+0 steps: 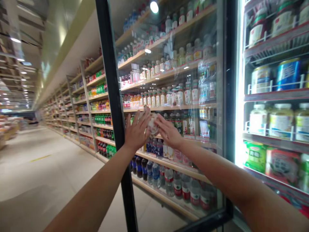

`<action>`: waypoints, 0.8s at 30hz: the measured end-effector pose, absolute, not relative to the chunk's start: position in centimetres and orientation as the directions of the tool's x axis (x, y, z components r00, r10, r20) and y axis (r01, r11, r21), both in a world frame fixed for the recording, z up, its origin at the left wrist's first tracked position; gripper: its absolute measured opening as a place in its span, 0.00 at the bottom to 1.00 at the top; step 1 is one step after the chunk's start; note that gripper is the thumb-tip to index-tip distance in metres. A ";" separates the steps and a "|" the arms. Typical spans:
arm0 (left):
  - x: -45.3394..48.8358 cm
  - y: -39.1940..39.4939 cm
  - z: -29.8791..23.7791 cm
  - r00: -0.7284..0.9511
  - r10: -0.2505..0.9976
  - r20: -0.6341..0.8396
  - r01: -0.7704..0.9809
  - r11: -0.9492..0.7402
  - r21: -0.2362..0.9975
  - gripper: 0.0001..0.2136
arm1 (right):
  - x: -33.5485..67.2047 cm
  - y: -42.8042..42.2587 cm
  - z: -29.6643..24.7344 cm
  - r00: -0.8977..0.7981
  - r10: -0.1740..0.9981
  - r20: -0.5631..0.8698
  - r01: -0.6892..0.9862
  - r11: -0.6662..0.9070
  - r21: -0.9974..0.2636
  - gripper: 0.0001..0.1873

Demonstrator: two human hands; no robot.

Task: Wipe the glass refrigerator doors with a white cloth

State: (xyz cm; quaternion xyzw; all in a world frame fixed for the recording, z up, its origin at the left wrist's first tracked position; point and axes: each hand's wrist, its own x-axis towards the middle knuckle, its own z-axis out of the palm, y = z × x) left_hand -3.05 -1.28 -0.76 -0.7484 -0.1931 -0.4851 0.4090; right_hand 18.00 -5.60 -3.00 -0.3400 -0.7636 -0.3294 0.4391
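Glass door (193,96), cloth (153,125) between grips (136,132) (171,132)

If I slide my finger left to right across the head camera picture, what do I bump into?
Yellow floor strip, left hand, pale crumpled wad, right hand, bright light strip, blue can.

We see a person's left forearm (96,187) and right forearm (213,166), both smooth in outline, bare along all that shows, and tapering toward a narrow wrist (130,146). The left hand (136,132) and right hand (172,133) are bare too, their slender fingers (163,124) slightly blurred to us.
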 end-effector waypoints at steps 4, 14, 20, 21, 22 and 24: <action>-3.1 -2.7 -2.3 0.450 -0.072 0.890 0.722 -0.557 -0.410 0.23 | 28.3 -7.1 -5.7 -0.047 0.258 0.965 0.993 0.118 0.017 0.28; 0.0 -4.3 -10.3 0.559 -0.009 0.829 0.612 -0.671 -0.420 0.18 | 33.1 -4.6 -11.0 0.150 0.184 0.971 0.987 0.028 -0.158 0.30; 2.6 -2.1 -7.6 0.628 -0.058 0.776 0.620 -0.565 -0.544 0.22 | 33.3 -4.3 -11.2 0.143 0.177 0.974 0.986 0.056 -0.155 0.30; 2.5 -1.4 -5.6 0.638 -0.059 0.767 0.608 -0.572 -0.550 0.22 | 33.4 -4.3 -11.3 0.142 0.171 0.975 0.986 0.061 -0.155 0.30; 2.2 -0.8 -3.2 0.595 -0.071 0.801 0.631 -0.576 -0.520 0.21 | 33.3 -4.3 -11.4 0.141 0.165 0.976 0.986 0.062 -0.153 0.30; 1.5 0.1 1.4 0.458 -0.105 0.883 0.701 -0.567 -0.432 0.17 | 33.3 -4.3 -11.5 0.138 0.156 0.978 0.988 0.053 -0.148 0.30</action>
